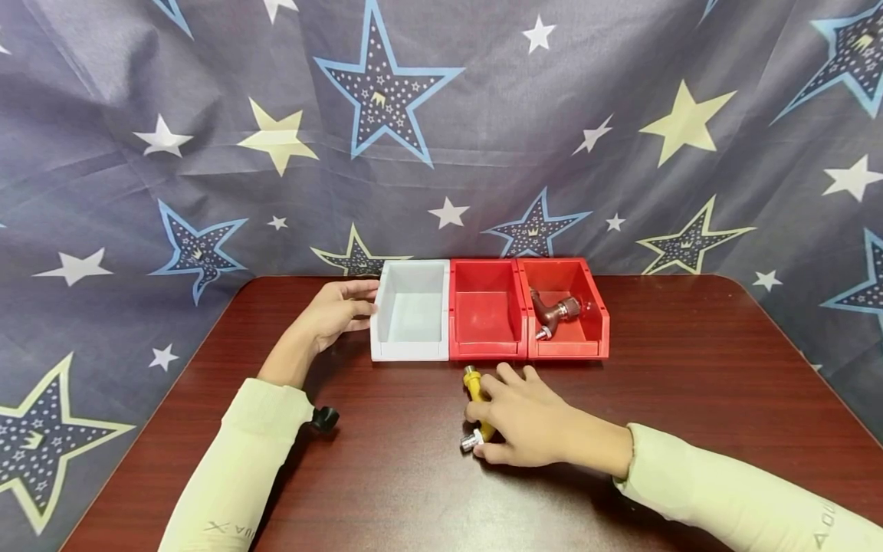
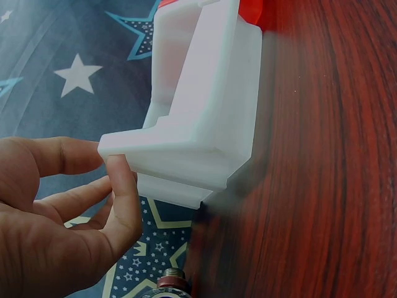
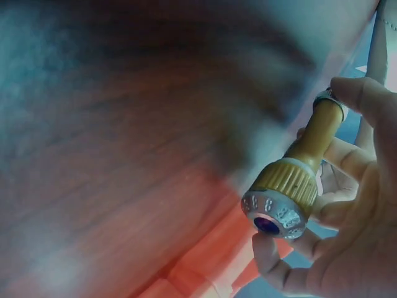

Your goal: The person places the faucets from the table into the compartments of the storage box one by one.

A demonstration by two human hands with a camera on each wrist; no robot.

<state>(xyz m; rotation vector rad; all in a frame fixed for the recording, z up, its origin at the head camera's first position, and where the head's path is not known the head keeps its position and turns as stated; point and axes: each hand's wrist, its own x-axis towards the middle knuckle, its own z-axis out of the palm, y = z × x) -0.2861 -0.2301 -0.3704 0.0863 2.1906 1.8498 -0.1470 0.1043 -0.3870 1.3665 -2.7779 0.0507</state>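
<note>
My left hand rests its fingertips against the left side of a white bin. Close up in the left wrist view, the fingers meet the end of the white rim, and none reach inside. Over the table's middle my right hand grips a yellow tap with chrome ends. In the right wrist view, the thumb and fingers sit around its two ends, with the ribbed yellow collar showing. A brown tap lies in the orange-red bin at the right.
Between the white bin and the orange-red bin stands a red bin, all side by side near the table's back edge. A starry cloth hangs behind. A threaded metal end with a dark red collar shows low in the left wrist view.
</note>
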